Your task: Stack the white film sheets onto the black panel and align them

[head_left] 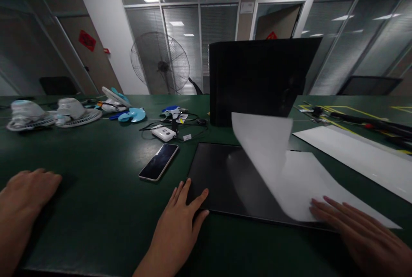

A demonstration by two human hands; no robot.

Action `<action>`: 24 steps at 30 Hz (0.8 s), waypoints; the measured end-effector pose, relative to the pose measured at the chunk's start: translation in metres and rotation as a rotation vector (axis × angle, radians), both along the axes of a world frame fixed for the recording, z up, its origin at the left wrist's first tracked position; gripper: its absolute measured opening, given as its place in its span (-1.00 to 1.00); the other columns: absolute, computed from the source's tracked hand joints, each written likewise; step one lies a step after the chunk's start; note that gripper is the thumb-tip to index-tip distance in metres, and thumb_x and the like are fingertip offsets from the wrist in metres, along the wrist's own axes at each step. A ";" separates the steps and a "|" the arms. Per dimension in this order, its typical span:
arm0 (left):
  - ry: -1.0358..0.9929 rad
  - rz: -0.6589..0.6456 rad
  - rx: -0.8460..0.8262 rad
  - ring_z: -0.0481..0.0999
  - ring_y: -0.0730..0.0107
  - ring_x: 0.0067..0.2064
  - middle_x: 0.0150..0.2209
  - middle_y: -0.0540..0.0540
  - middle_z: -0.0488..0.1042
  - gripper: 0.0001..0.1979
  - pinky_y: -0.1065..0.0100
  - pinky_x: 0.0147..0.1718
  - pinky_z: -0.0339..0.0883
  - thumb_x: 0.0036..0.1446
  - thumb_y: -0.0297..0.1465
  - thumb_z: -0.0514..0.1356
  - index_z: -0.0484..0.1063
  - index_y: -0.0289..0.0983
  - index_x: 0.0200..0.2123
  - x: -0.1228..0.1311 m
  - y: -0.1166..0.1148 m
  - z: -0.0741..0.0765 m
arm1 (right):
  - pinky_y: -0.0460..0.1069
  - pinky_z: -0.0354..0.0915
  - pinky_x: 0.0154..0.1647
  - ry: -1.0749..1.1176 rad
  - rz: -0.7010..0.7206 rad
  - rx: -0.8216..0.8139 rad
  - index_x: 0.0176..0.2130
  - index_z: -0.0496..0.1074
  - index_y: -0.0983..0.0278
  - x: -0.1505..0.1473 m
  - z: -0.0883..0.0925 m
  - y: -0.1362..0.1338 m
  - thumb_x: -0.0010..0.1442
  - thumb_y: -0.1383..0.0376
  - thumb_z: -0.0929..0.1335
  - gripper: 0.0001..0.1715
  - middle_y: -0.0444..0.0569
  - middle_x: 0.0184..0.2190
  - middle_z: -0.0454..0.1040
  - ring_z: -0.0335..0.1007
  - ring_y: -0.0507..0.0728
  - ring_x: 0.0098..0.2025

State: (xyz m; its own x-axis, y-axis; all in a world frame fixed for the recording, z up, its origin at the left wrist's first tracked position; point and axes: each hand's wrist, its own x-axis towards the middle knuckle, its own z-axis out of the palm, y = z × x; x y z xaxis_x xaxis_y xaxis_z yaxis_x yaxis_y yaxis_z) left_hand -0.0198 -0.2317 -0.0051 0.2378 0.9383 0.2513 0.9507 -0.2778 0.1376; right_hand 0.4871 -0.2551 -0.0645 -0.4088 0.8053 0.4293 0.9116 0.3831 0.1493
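Note:
A flat black panel (219, 174) lies on the green table (96, 208) in front of me. A white sheet (289, 174) covers its right part, and the sheet's far end curls up off the panel. My left hand (180, 221) lies flat with its fingers spread, the fingertips touching the panel's near left corner. Flat on the sheet's near right corner rests my right hand (360, 230), fingers stretched out and gripping nothing.
Another person's hand (25, 195) rests on the table at far left. A phone (159, 162) lies left of the panel, with a white charger and cables (164, 133) behind it. An upright black box (257, 79) stands behind the panel. Fan parts (74, 112) lie at back left, another white sheet (360, 157) at right.

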 end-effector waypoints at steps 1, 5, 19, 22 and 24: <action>-0.018 -0.022 -0.007 0.26 -0.22 0.38 0.40 -0.17 0.24 -0.55 -0.23 0.22 0.33 0.34 -0.24 0.17 0.41 0.09 0.27 0.000 0.000 0.002 | 0.34 0.50 0.07 -0.080 0.032 0.040 0.38 0.15 -0.23 -0.016 0.001 0.004 0.28 0.19 0.20 -0.27 -0.29 0.31 0.25 0.36 0.29 0.23; -0.197 -0.082 -0.022 0.52 -0.08 0.21 0.24 -0.13 0.47 -0.58 -0.07 0.11 0.51 0.31 -0.33 0.17 0.47 -0.03 0.21 -0.002 -0.001 0.005 | 0.28 0.54 0.03 -0.182 0.086 0.142 0.40 0.14 -0.11 -0.067 0.021 0.019 0.34 0.24 0.17 -0.31 -0.26 0.33 0.21 0.37 0.21 0.23; -0.112 -0.122 0.223 0.25 -0.12 0.40 0.39 -0.13 0.26 -0.61 -0.27 0.27 0.26 0.26 -0.33 0.24 0.50 -0.01 0.15 0.004 -0.012 0.004 | 0.35 0.43 0.09 0.189 -0.230 0.036 0.16 0.45 -0.18 -0.095 0.020 -0.008 0.33 -0.17 0.20 -0.48 -0.22 0.16 0.43 0.38 0.23 0.13; -0.054 -0.139 0.148 0.38 -0.06 0.32 0.25 -0.11 0.46 -0.69 -0.22 0.22 0.36 0.29 -0.33 0.21 0.58 -0.02 0.07 0.005 -0.009 0.004 | 0.34 0.39 0.14 0.262 -0.279 0.006 0.07 0.53 -0.15 -0.093 0.023 -0.006 0.33 -0.19 0.17 -0.46 -0.17 0.18 0.40 0.37 0.24 0.14; -0.051 -0.139 0.132 0.40 -0.04 0.30 0.21 -0.09 0.50 -0.68 -0.17 0.18 0.43 0.30 -0.34 0.20 0.58 -0.01 0.08 0.006 -0.008 0.003 | 0.37 0.29 0.25 0.298 -0.352 -0.017 0.08 0.55 -0.05 -0.082 0.020 -0.005 0.31 -0.22 0.14 -0.35 -0.10 0.26 0.32 0.28 0.31 0.25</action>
State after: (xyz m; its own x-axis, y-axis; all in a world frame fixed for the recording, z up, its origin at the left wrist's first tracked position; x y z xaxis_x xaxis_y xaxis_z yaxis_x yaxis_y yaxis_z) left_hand -0.0139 -0.2394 -0.0018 0.3469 0.8554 0.3847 0.8946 -0.4250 0.1383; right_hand 0.4051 -0.2598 -0.0446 0.0300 0.8810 0.4722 0.9888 0.0429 -0.1429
